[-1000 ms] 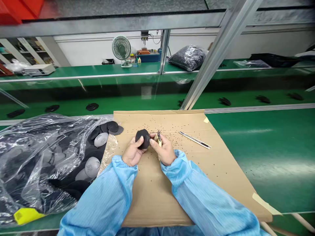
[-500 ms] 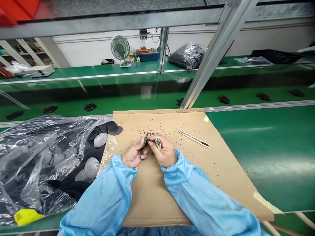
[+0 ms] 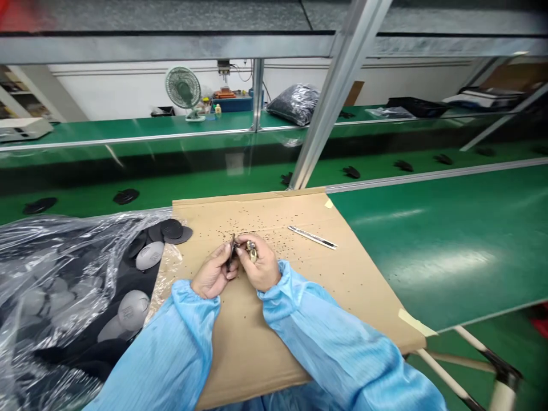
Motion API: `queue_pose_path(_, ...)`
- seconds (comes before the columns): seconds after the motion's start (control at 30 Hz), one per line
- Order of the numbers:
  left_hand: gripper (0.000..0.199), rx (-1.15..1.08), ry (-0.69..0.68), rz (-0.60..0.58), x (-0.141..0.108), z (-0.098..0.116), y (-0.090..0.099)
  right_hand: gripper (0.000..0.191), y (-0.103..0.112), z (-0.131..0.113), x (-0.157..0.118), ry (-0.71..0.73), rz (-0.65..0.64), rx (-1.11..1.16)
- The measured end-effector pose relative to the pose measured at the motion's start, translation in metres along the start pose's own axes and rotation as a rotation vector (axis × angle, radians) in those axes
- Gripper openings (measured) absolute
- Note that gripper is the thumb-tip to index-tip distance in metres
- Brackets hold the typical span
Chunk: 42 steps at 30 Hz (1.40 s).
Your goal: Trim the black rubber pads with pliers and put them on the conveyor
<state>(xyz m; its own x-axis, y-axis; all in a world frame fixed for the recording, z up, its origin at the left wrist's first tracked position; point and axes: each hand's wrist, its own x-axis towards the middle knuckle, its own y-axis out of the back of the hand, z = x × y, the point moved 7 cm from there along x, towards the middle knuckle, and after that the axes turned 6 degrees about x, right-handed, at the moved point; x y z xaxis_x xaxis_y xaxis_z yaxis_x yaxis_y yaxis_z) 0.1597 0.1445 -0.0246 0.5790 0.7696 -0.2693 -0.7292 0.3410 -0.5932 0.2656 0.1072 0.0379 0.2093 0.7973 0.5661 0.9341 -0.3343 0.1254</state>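
Over the middle of a cardboard sheet (image 3: 252,354), the left hand (image 3: 212,275) pinches a black disc (image 3: 232,250) edge-on while the right hand (image 3: 262,266) grips a small tool (image 3: 252,251) just to its right, so a slip at such close quarters could nick disc or fingers.

Room on the right, big bag (image 3: 72,302) on the left
The right hand (image 3: 259,265) could pass over the green table (image 3: 411,228); a thin white strip (image 3: 313,237) lies between. A slanted metal post (image 3: 329,97) stands up ahead.
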Motion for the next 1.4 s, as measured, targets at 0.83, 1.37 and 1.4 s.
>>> queue_pose_path(0.83, 0.024, -0.100, 0.012, 0.050, -0.001, 0.002, 0.003, 0.025, -0.002, -0.009, 0.002, 0.023, -0.066, 0.085)
queue_pose_path(1.37, 0.052, -0.077, -0.121, 0.073, -0.003, 0.016, -0.002, 0.028, -0.003, -0.010, 0.001, 0.055, -0.082, 0.046)
queue_pose_path(1.4, 0.053, -0.065, -0.191, 0.116, -0.002, 0.021, 0.001, 0.028, -0.002, -0.008, 0.002, 0.034, -0.072, 0.050)
